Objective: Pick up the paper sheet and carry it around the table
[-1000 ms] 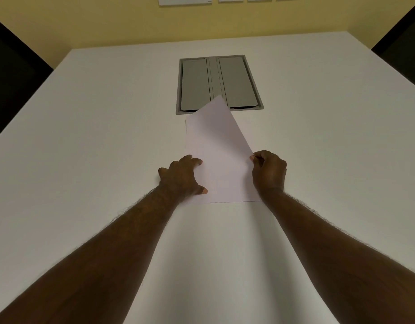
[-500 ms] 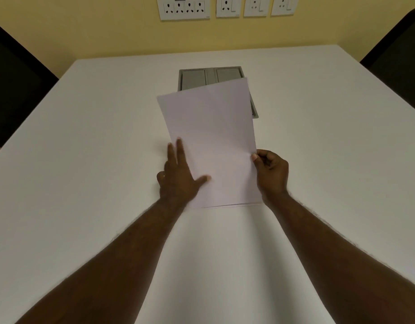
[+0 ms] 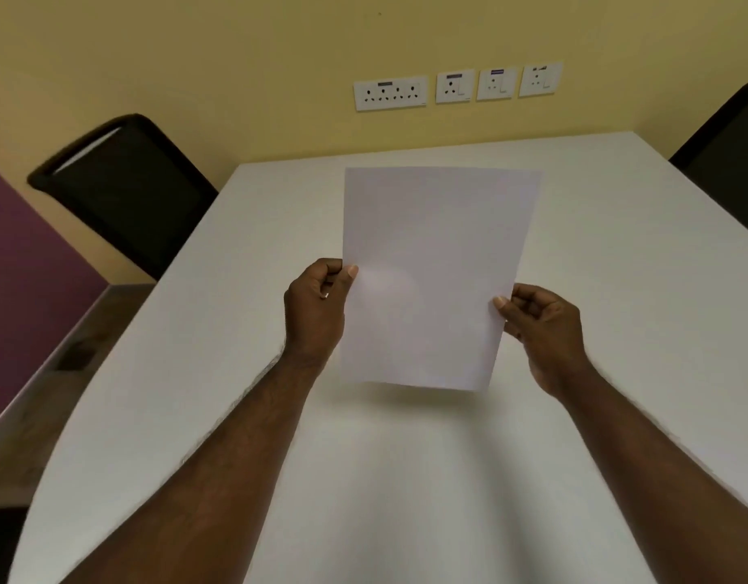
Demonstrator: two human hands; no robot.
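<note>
A blank white sheet of paper is held up in the air above the white table, its face turned towards me. My left hand pinches its left edge between thumb and curled fingers. My right hand pinches the right edge lower down, thumb on the front of the sheet. The sheet casts a faint shadow on the table below its bottom edge and hides the table behind it.
A black chair stands at the table's far left, another black chair at the far right. Several white wall sockets sit on the yellow wall behind. A purple wall panel is at the left.
The sheet lay on the table, partly lifted by my right hand with my left hand flat beside it. Now both hands hold it raised and upright, and my view has tilted up.
</note>
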